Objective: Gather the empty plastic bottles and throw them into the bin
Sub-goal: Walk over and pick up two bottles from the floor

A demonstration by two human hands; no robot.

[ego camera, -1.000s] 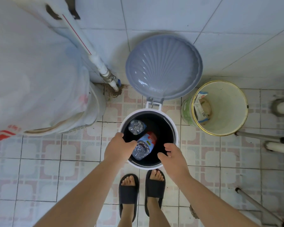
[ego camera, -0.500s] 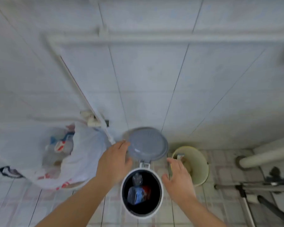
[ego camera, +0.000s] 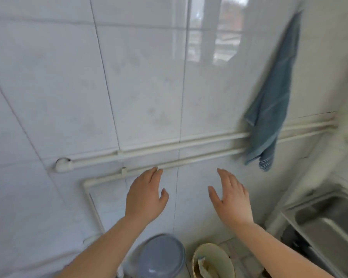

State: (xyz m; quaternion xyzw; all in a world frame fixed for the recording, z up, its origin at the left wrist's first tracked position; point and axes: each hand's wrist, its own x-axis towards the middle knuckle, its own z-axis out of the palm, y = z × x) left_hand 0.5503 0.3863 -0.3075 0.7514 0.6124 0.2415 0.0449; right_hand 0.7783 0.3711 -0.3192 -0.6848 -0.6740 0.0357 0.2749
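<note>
Only the grey raised lid [ego camera: 163, 255] of the bin shows, at the bottom edge of the head view; the bin's opening and the bottles inside it are out of frame. My left hand [ego camera: 145, 197] and my right hand [ego camera: 231, 199] are both lifted in front of the white tiled wall, well above the lid. Both hands are empty, fingers extended and slightly apart, palms turned towards each other.
White pipes [ego camera: 169, 149] run along the tiled wall behind the hands. A blue towel [ego camera: 269, 109] hangs at the right. A cream bucket [ego camera: 213, 261] stands right of the lid. A steel sink [ego camera: 325, 223] juts out at the lower right.
The view has swung up from the floor and bin to the wall. Both hands have risen from the bin's rim and stay empty. The bottles and white bag have dropped out of view.
</note>
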